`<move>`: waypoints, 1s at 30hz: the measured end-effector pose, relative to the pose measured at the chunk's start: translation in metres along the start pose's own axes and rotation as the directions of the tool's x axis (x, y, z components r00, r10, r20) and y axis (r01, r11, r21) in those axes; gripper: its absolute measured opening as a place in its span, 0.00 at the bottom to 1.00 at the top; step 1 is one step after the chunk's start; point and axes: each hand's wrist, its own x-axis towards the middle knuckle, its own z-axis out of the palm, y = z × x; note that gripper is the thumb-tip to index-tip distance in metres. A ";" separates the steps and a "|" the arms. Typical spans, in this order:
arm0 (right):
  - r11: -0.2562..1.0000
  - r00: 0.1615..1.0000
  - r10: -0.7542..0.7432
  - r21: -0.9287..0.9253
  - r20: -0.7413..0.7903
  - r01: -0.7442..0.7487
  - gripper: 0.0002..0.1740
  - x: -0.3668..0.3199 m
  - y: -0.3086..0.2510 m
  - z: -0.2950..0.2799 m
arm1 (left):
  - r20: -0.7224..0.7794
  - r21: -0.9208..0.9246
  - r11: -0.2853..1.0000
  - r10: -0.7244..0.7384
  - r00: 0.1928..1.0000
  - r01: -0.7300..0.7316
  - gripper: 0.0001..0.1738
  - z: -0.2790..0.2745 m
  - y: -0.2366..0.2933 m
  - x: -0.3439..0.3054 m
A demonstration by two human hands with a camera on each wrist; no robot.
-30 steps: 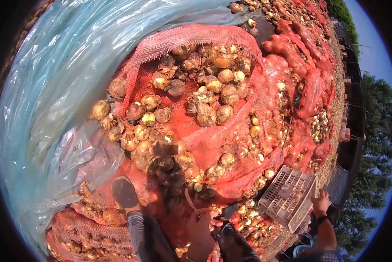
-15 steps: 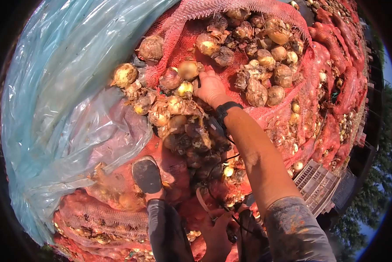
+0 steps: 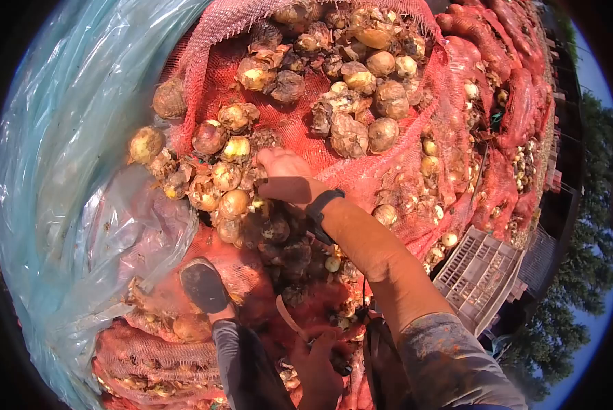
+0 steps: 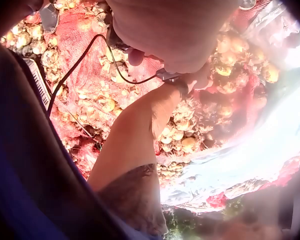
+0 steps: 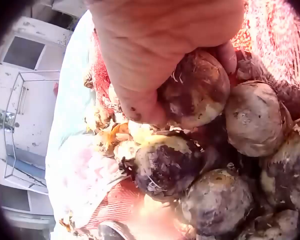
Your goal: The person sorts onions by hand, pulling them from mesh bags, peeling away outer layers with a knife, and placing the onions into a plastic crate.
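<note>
My right hand (image 3: 286,174), wearing a dark wristband, reaches into the onion pile (image 3: 235,203). In the right wrist view, the thumb and fingers of that hand (image 5: 160,60) grip a brownish onion (image 5: 200,90) from above, with other onions touching or close by. Low in the head view, my left hand (image 3: 318,362) is closed in shadow around the base of a thin curved tool (image 3: 291,318); its handle is mostly hidden. The left wrist view shows part of this hand (image 4: 167,35) large and blurred.
Red mesh (image 3: 300,130) lies under and around the onions. Bluish plastic sheeting (image 3: 67,164) covers the left side. A slatted crate (image 3: 481,273) stands at right. One shoe (image 3: 204,285) rests on red mesh. A dark cable (image 4: 82,57) loops across the left wrist view.
My right hand has come from beside the crate at right to the onion pile, then shifted slightly closer to my body. The left hand still holds the curved tool low in view.
</note>
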 end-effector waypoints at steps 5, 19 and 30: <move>0.982 0.966 0.102 0.180 -0.238 -0.060 0.31 -0.177 0.062 -0.032 | 0.086 0.075 0.993 0.085 0.993 -0.092 0.06 0.016 -0.024 0.000; 0.384 0.117 0.916 0.752 -0.384 -0.536 0.34 -0.713 0.309 -0.102 | 0.205 0.438 0.873 0.136 0.969 -0.216 0.09 0.041 -0.082 0.010; -0.015 -0.024 1.000 0.437 -0.014 -0.899 0.52 -0.609 0.222 -0.041 | 0.168 0.326 0.869 0.335 0.927 -0.373 0.09 -0.010 0.005 -0.080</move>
